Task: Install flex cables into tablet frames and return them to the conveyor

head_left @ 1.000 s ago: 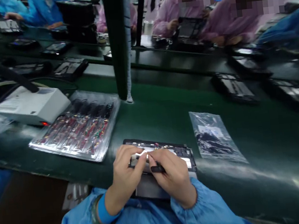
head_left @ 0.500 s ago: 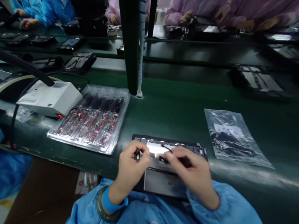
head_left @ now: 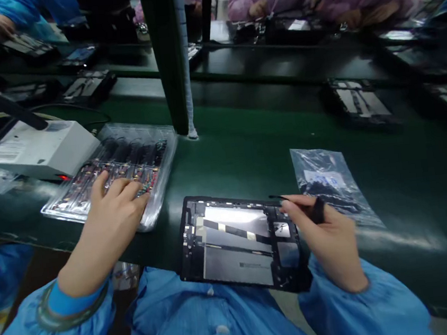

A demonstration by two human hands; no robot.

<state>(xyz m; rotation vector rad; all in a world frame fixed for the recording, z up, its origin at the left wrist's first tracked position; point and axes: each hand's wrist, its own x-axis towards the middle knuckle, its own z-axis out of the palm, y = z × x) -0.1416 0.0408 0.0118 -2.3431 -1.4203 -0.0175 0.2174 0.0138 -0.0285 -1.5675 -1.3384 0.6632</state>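
Observation:
My left hand [head_left: 116,211] is over the near part of a clear plastic tray [head_left: 167,165] of small electronic parts, its fingers spread and pointing down. Whether the fingertips touch any part I cannot tell. My right hand [head_left: 325,226] grips black tweezers [head_left: 319,210], whose thin dark tip points left above the top right corner of an opened tablet [head_left: 235,241]. The tablet lies at the table's near edge with its inside facing up, showing silvery panels and a dark diagonal ribbon strip.
A clear plastic bag [head_left: 331,180] of black parts lies right of the tablet. Left of the tray stands a white box-shaped device [head_left: 41,146] with a red light. A green post [head_left: 166,61] rises behind. Further devices [head_left: 360,101] and co-workers' hands [head_left: 258,8] are beyond.
My left hand has left the tablet, where it pinched a small black part, and moved left over the tray. My right hand has shifted right, uncovering the tablet. The view has turned slightly.

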